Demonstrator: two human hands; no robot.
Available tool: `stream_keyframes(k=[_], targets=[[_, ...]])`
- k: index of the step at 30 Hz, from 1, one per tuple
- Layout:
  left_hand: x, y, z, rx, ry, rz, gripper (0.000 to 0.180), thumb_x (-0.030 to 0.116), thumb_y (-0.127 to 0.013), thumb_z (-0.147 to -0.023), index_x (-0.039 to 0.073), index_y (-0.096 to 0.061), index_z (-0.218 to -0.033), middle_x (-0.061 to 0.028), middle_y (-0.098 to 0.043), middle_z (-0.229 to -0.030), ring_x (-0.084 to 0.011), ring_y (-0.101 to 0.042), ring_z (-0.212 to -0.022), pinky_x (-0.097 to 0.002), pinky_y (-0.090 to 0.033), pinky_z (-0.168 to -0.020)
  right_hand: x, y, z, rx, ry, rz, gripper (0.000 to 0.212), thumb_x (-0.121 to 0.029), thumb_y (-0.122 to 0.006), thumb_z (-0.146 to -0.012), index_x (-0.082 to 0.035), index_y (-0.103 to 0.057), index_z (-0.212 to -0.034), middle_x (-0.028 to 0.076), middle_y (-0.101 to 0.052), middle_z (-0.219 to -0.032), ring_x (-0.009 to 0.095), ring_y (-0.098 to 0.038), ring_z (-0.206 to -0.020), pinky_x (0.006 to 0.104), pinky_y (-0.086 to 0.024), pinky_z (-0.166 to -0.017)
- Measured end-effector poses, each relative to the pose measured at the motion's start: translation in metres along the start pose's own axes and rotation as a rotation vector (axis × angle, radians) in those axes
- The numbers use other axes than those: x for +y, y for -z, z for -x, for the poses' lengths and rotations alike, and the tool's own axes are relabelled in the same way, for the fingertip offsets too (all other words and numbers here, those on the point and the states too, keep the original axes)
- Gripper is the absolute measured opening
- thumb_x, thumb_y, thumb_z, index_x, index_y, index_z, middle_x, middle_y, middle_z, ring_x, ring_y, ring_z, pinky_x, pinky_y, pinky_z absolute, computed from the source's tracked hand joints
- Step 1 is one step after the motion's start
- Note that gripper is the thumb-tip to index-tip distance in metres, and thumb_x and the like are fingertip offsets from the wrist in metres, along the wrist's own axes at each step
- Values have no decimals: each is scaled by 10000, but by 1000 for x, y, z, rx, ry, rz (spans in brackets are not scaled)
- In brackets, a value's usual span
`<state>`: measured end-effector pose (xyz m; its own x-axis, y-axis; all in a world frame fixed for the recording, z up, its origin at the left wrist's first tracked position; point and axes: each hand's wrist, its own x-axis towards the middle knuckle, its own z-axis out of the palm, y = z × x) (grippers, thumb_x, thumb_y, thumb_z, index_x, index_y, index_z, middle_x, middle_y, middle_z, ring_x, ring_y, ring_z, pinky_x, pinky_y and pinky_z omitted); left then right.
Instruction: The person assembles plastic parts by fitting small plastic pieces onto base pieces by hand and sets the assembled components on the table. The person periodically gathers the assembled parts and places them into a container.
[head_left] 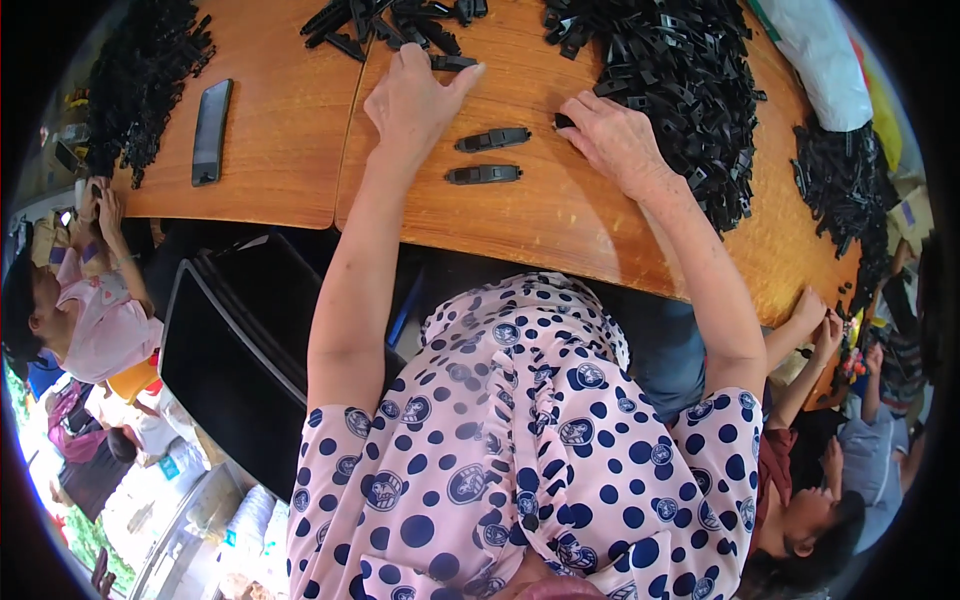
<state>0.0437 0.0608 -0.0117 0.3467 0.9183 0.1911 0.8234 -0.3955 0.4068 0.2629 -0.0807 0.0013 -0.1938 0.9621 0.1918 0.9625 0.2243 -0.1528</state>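
My left hand (410, 105) is at the upper middle of the wooden table, its thumb and fingers closed on the two ends of a long black plastic piece (453, 62). To the right, my right hand (612, 138) pinches a small black plastic part (565, 121), mostly covered by the fingers. Between the hands and a little nearer to me lie two similar pieces, an upper long black piece (493, 139) and a lower long black piece (484, 175), side by side. Beyond my left hand is a loose group of black pieces (400, 22).
A large heap of small black parts (690, 100) spreads beside my right hand. More black parts are piled at the far left (145, 80) and far right (845, 180). A phone (211, 132) lies on the wooden table (285, 150). Other people sit at both sides.
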Motion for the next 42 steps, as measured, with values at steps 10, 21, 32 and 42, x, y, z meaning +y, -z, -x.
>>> stream_keyframes(k=[10, 21, 32, 42], targets=[[-7, 4, 24, -104, -425, 125, 229, 270, -730, -870, 158, -646, -1051, -73, -626, -1076, -278, -594, -1057, -408, -503, -820, 0, 2, -1, -40, -96, -180, 211, -190, -681, -913, -58, -608, -1061, 127, -670, -971, 335, -674, -869, 407, -558, -718], [-29, 23, 34, -119, -456, 213, 256, 117, -749, -804, 61, -657, -1036, -58, -638, -1017, -268, -595, -996, -382, -475, -849, -10, 12, -46, -25, 35, -282, 226, -249, -677, -913, -71, -590, -1023, 100, -694, -841, 333, -685, -782, 412, -545, -646], [-25, 16, 31, -161, -476, 312, 151, 145, -761, -787, 57, -660, -859, -53, -612, -889, -261, -594, -896, -385, -454, -789, -23, 20, -67, -316, 122, -198, 215, -209, -684, -908, -52, -553, -976, 151, -691, -817, 374, -683, -803, 458, -540, -659], [-31, 39, 26, -372, -400, 258, 221, 178, -751, -816, 56, -647, -969, -77, -604, -969, -296, -592, -969, -416, -455, -841, -34, 5, -69, -312, 2, -451, 201, -193, -668, -935, -13, -639, -1018, 172, -699, -846, 361, -687, -786, 431, -537, -683]])
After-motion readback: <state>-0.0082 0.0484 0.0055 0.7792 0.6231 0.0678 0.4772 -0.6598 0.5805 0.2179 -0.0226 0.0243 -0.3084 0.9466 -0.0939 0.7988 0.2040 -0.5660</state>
